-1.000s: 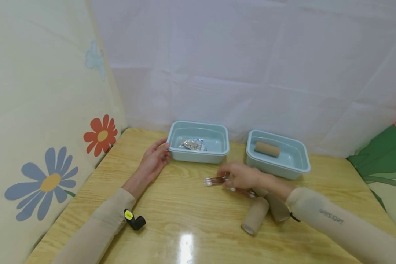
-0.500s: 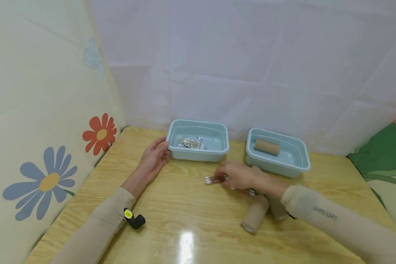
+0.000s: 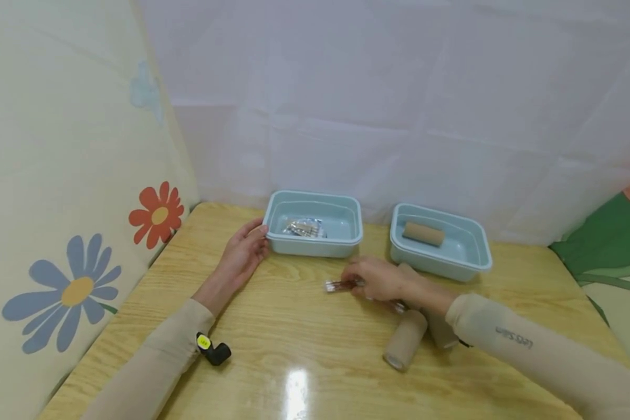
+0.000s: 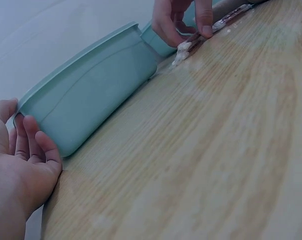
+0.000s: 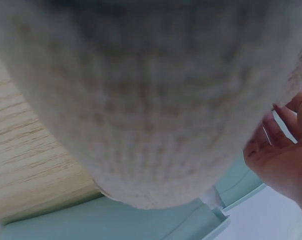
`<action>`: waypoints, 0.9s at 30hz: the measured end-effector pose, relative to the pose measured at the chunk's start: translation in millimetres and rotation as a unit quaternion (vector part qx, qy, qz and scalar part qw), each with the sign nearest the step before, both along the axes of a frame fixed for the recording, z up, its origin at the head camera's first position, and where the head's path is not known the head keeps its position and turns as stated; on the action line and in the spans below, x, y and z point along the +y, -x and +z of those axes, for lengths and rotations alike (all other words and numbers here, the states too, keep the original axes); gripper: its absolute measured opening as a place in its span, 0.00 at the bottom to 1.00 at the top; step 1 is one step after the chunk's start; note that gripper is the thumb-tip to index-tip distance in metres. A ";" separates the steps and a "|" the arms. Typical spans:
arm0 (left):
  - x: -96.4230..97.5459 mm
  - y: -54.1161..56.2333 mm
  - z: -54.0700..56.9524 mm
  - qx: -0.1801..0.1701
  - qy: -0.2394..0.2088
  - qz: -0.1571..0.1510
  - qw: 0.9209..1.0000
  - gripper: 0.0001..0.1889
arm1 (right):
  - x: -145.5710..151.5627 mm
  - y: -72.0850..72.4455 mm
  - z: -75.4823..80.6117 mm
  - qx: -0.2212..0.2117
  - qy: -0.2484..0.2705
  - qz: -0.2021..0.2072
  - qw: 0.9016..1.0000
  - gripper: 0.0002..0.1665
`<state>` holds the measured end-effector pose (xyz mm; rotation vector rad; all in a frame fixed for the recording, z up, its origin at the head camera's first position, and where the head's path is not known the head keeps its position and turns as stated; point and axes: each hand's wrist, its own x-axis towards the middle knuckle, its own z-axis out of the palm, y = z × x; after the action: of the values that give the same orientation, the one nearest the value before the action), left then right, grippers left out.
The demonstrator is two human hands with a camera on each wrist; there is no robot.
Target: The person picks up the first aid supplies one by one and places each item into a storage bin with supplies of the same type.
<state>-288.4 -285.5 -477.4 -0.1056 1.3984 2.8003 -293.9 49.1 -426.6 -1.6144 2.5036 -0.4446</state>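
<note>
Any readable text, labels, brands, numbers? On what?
"LetsSlim": probable reading of the dark lettering on the right sleeve; blurred, so not certain.
Yellow label on the black wrist device, left arm: dark marks, too small to read.
Clear packet in the left bin: no text legible at this size.

left arm (image 3: 160, 353) extended forward, angled inward | left hand (image 3: 243, 254) palm turned inward, thumb above bent fingers | right arm (image 3: 530, 344) stretched forward and leftward | right hand (image 3: 376, 279) back uppermost, thumb and fingertips pointing down, pinching | hands apart, right one nearer the body
</note>
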 end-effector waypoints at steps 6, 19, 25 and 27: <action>-1.7 -2.9 -0.3 -0.002 -0.005 0.003 1.000 0.22 | -2.8 0.0 1.6 -0.011 0.001 -0.002 1.000 0.14; -2.6 -1.9 -2.5 -0.007 -0.009 0.005 1.000 0.20 | -2.5 0.3 4.6 -0.035 0.004 -0.014 0.999 0.11; -0.4 0.4 -1.9 -0.004 -0.003 0.003 1.000 0.20 | -1.7 1.3 8.6 -0.027 0.003 -0.029 0.999 0.09; -1.1 1.3 -0.8 -0.007 -0.005 0.002 1.000 0.20 | -2.1 1.9 12.4 -0.024 -0.004 -0.037 0.999 0.08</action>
<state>-289.8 -286.6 -478.2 -0.1267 1.3828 2.8042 -295.8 47.0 -414.3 -1.4952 2.5328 -0.4749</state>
